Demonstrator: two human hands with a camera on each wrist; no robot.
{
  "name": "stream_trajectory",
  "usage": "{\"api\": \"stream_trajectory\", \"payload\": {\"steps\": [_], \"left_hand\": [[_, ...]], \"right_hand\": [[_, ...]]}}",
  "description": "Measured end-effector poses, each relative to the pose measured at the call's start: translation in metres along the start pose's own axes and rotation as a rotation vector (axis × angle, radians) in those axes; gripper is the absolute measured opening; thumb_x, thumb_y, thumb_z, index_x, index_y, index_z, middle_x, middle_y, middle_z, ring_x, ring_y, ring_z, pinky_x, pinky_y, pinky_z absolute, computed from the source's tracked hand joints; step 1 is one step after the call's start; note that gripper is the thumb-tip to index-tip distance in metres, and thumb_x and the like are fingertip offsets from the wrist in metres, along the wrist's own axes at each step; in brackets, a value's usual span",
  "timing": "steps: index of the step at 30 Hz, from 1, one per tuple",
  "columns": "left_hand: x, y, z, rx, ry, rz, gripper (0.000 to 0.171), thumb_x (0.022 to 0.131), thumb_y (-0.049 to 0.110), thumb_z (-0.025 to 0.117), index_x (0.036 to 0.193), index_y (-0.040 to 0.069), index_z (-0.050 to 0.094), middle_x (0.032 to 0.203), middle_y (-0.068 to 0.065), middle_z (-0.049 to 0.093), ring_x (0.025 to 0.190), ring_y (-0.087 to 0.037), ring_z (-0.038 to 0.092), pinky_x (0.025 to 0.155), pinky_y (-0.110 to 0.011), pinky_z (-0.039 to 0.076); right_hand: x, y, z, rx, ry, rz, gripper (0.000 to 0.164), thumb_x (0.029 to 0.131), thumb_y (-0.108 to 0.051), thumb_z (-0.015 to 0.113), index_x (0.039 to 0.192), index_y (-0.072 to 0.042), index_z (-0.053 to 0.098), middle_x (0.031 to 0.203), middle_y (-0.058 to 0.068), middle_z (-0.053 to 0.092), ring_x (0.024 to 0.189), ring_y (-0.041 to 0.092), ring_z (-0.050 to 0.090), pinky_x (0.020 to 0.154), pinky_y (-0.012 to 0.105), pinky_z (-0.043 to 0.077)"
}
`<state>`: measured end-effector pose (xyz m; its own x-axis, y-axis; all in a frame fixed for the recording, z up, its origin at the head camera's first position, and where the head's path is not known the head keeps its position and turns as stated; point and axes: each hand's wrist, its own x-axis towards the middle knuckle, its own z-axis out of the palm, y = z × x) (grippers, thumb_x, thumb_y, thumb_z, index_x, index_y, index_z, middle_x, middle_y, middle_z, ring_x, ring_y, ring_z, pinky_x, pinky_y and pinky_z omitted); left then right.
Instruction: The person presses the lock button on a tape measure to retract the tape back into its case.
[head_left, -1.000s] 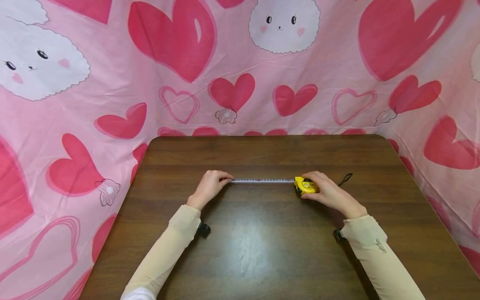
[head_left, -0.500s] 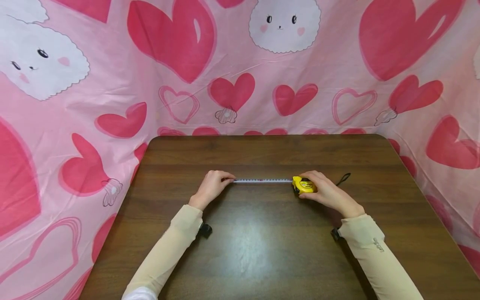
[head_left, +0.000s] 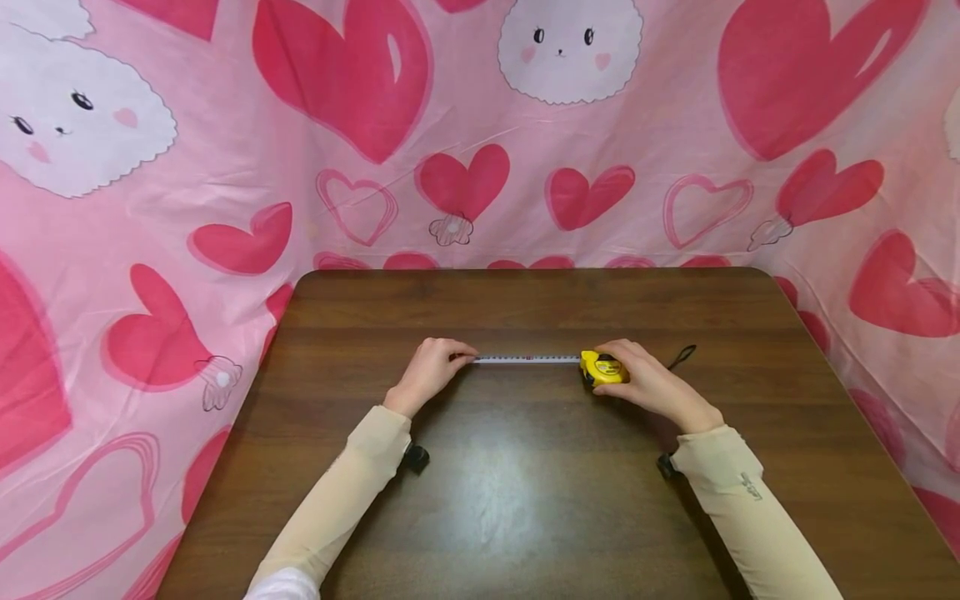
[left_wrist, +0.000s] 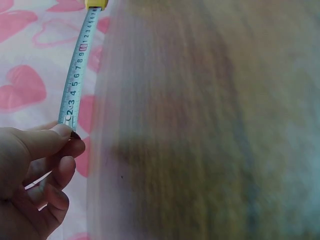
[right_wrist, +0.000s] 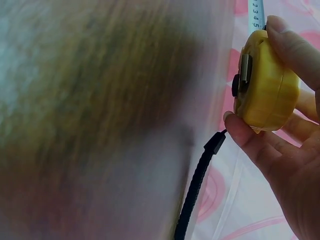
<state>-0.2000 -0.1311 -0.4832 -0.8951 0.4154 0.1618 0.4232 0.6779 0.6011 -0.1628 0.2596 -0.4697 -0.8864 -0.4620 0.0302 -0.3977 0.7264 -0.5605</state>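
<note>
A yellow tape measure (head_left: 602, 368) is gripped in my right hand (head_left: 654, 384), its blade (head_left: 528, 359) drawn out toward the left. My left hand (head_left: 429, 372) pinches the free end of the blade between thumb and forefinger. In the left wrist view the printed numbers on the blade (left_wrist: 79, 65) run from my left hand (left_wrist: 35, 165) up to the yellow case. The right wrist view shows the case (right_wrist: 272, 85) held between thumb and fingers of my right hand (right_wrist: 290, 155), with a metal clip on its side and a black wrist strap (right_wrist: 197, 185) hanging from it.
Both hands are above a dark brown wooden table (head_left: 487, 483) with rounded far corners. A pink cloth (head_left: 525, 133) with red hearts and white fluffy faces hangs behind it and along both sides. Small black cameras sit under each wrist.
The hands have come closer together, the right moving left and the left moving slightly right. The visible length of blade between them is shorter.
</note>
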Motion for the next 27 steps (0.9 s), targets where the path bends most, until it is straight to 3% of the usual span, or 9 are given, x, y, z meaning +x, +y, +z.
{"api": "stream_trajectory", "payload": {"steps": [10,27], "left_hand": [[0.003,0.004,0.003,-0.017,-0.015,-0.001,0.017,0.097,0.011,0.074,0.111,0.012,0.083,0.109,-0.004,0.079,0.098,-0.018,0.075,0.091,-0.038,0.060],[0.005,0.012,0.006,-0.012,-0.001,0.011,0.016,0.097,0.010,0.074,0.110,0.012,0.083,0.108,-0.004,0.080,0.098,-0.018,0.075,0.091,-0.038,0.060]], "right_hand": [[0.001,-0.004,0.000,0.003,0.000,-0.008,0.070,0.086,-0.027,0.087,0.142,0.002,0.056,0.138,0.022,0.058,0.125,0.038,0.053,0.108,0.061,0.045],[-0.001,-0.009,-0.001,0.010,-0.001,-0.024,0.069,0.088,-0.034,0.085,0.142,-0.002,0.056,0.138,0.019,0.058,0.122,0.035,0.054,0.106,0.060,0.047]]}}
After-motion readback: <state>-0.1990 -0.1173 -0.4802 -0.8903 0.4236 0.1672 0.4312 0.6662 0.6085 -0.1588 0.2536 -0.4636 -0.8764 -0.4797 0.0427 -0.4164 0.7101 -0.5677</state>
